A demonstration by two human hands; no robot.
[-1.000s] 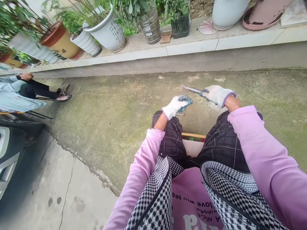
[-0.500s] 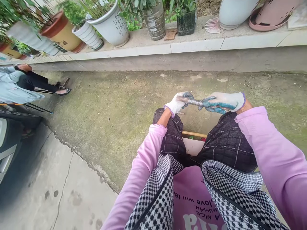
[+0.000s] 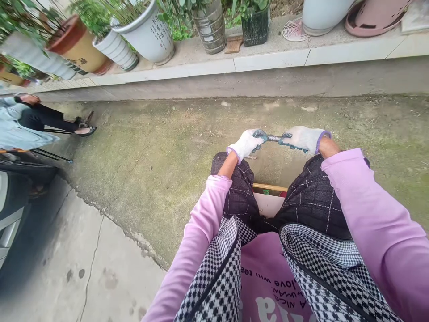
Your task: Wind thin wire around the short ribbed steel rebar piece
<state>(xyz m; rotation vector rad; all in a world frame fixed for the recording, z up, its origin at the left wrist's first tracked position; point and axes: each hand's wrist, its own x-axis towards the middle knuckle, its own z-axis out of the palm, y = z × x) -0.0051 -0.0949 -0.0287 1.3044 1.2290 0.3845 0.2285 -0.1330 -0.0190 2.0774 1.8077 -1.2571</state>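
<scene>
Over mossy concrete (image 3: pixel 161 152), in the head view, the left hand (image 3: pixel 251 141) and right hand (image 3: pixel 302 138), both in white knitted gloves (image 3: pixel 244 146) with blue-grey coated fingers (image 3: pixel 259 134), held a slim silvery rod (image 3: pixel 275 138) between them. It lay roughly level just ahead of the knees, with only a short ridged middle showing; the hands hid the rest. The left grip was curled round one end and the right grip round the other, though how tightly could not be told. Below the left hand, a thin stick (image 3: pixel 250 157) showed near the left knee (image 3: pixel 221 162), and a yellow bar (image 3: pixel 270 187) crossed between the legs.

If the coating was slick, or one hand pulled harder, the rod could have slipped free and dropped onto the concrete. If the ridges were wound wire, uneven twisting might have loosened a turn, which could then have snagged the knit.
</scene>
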